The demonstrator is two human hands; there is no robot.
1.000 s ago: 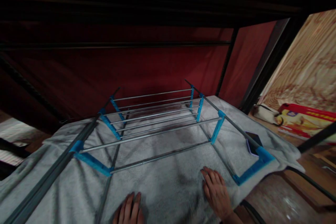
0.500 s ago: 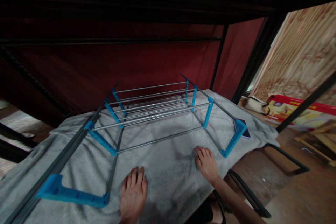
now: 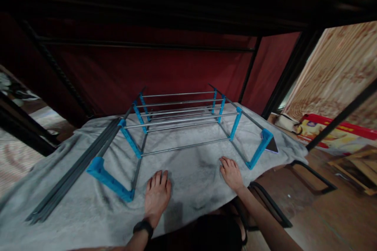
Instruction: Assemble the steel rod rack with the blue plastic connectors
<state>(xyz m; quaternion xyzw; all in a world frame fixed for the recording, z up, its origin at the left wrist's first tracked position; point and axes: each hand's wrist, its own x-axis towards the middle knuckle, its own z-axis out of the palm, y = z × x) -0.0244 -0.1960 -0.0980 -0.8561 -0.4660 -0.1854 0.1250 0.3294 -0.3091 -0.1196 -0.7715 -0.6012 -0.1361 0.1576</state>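
My left hand (image 3: 158, 195) lies flat on the grey blanket (image 3: 188, 180), fingers stretched out and holding nothing. Also palm down on the cloth, my right hand (image 3: 232, 173) rests with its fingers slightly spread. Beyond both hands stands a rack frame of metal tubes (image 3: 182, 148) joined by blue plastic brackets. The front left bracket (image 3: 110, 181) is closest to my left hand, and the front right bracket (image 3: 259, 149) is closest to my right; neither hand touches them. On the left, a bundle of loose grey tubes (image 3: 73, 172) lies on the blanket.
A dark flat phone-like object (image 3: 272, 146) lies behind the front right bracket. Black bed posts and a low dark overhead surface frame the space, with a red cloth (image 3: 182, 68) behind. On the floor at right are a red and yellow box (image 3: 335, 135) and a wooden stool (image 3: 353, 170).
The view has shifted left and back, so the whole tube bundle and my left wristband now show. My hands stay flat on the blanket, and the rack looks unchanged.
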